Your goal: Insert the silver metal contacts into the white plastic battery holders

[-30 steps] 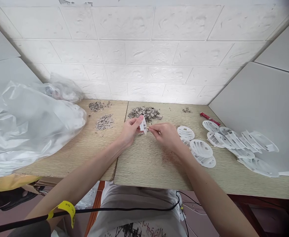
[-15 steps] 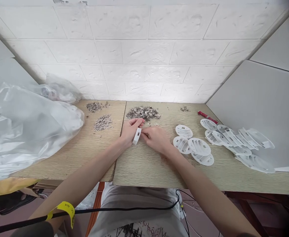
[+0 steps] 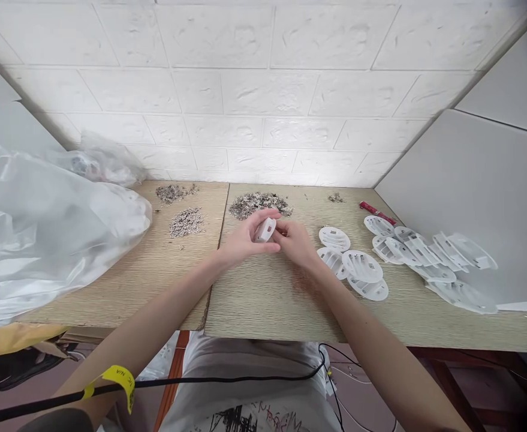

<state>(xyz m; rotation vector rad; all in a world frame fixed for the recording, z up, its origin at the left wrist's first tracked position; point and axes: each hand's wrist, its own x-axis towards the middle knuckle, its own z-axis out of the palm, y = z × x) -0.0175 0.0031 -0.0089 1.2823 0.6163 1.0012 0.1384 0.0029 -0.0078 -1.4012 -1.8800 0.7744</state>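
Observation:
My left hand (image 3: 247,239) grips a white plastic battery holder (image 3: 265,230), a part with a small rectangular slot in its side, between thumb and fingers. Close against its right side is my right hand (image 3: 292,242), fingers pinched together; whatever they hold, if anything, is hidden. Just behind both hands lies a pile of small metal clips (image 3: 250,204). To the right of my right hand, several round white plastic pieces (image 3: 363,266) with slotted faces lie partly overlapping on the wooden table (image 3: 263,300).
Two smaller metal heaps (image 3: 186,222) lie left of the table seam. A large clear plastic bag (image 3: 65,222) covers the left side. At right are a red tube (image 3: 377,212) and a row of more white pieces (image 3: 434,255). A black cable (image 3: 227,379) crosses before my body.
The white holder has been turned and moved slightly right and up in my left hand, whose thumb and fingers now spread around it. My right hand has shifted a little right and up with it.

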